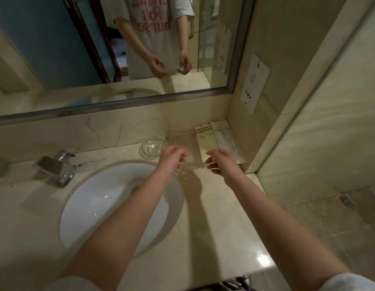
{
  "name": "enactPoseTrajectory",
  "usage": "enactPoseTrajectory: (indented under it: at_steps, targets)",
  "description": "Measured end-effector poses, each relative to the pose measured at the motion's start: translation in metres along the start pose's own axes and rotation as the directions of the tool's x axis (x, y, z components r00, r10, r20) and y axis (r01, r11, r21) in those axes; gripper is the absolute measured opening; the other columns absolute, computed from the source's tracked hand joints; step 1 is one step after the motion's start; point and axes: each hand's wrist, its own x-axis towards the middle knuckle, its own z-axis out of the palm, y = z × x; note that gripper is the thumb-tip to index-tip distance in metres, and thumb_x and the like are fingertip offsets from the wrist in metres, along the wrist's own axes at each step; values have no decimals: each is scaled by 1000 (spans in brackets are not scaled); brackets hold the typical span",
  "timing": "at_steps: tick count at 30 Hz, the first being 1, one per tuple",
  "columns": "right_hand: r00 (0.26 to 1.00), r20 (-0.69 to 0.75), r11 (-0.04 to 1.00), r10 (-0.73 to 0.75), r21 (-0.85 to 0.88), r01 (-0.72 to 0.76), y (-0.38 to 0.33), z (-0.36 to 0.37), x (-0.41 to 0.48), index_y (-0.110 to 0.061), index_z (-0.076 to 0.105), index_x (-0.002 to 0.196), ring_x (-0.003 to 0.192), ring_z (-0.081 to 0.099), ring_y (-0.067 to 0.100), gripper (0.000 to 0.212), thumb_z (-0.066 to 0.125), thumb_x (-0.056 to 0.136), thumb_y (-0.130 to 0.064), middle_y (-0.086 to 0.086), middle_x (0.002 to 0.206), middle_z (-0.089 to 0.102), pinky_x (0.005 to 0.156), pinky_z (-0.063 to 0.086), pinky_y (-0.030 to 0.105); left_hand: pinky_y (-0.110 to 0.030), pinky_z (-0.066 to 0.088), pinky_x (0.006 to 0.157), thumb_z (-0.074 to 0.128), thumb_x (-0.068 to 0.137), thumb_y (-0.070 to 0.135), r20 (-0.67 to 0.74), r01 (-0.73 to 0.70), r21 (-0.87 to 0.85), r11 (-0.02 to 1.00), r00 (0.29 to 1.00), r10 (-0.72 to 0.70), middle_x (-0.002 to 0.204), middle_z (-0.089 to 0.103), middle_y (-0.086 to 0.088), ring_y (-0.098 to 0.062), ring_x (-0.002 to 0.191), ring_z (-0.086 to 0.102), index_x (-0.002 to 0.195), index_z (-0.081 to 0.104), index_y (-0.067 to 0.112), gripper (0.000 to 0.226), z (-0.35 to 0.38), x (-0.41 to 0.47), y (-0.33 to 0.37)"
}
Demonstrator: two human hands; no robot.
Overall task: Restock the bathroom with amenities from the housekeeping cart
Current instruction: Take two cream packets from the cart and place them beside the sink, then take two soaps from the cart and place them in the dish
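- A beige marble counter [214,217] fills the lower half of the view, running from the left edge to a corner wall on the right.
- A wide mirror [56,49] in a metal frame hangs above the counter along the far wall. It reflects a person in a white shirt with red lettering, both hands held out in front.
- A white oval sink [98,206] is set into the counter, left of centre. The left forearm crosses over its right side.
- Two bare forearms reach from the near edge toward the far right corner of the counter.
- A clear tray [182,141] lies on the counter in the far right area, between the two hands. It is nearly see-through, so its edges are hard to trace.
- A chrome tap [56,166] stands at the far left rim of the sink.
- A white wall socket [255,82] is fixed to the right-hand wall, above the far corner.
- Flat cream packets [205,141] of amenities lie side by side on the right part of the tray, against the corner wall.
- The left hand [173,157] has its fingers curled, pinching the near left edge of the tray.
- The right hand [221,162] has its fingers curled, pinching the near right edge of the tray, just in front of the packets.
- A small round glass dish [153,148] sits on the counter just left of the left hand.
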Motion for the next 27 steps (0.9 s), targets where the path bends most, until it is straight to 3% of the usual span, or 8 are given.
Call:
enactPoseTrajectory:
  at_steps: [14, 22, 27]
  targets:
    - [947, -320, 993, 38, 119, 0, 49, 69, -88, -10, 61, 99, 59, 56, 16, 16, 56, 89, -22, 2, 73, 61, 60, 42, 25, -21, 36, 57, 52, 92, 16, 380, -31, 193, 981, 924, -46, 76, 59, 1, -8, 64, 51, 80, 54, 19, 13, -72, -34, -21]
    - [841, -532, 972, 98, 232, 33, 89, 64, -170, -10, 61, 98, 57, 55, 16, 14, 54, 90, -19, 3, 71, 60, 58, 40, 25, -22, 38, 58, 52, 91, 18, 614, -152, 312, 938, 785, -77, 79, 61, 1, -10, 66, 53, 78, 55, 18, 13, -55, -85, -43]
    - [747, -645, 952, 157, 301, 59, 120, 47, -225, -10, 60, 99, 52, 54, 14, 13, 54, 91, -18, 3, 68, 60, 48, 37, 19, -22, 39, 60, 52, 91, 18, 726, -215, 347, 913, 678, -117, 78, 60, 2, -10, 67, 52, 79, 54, 19, 13, -25, -132, -66]
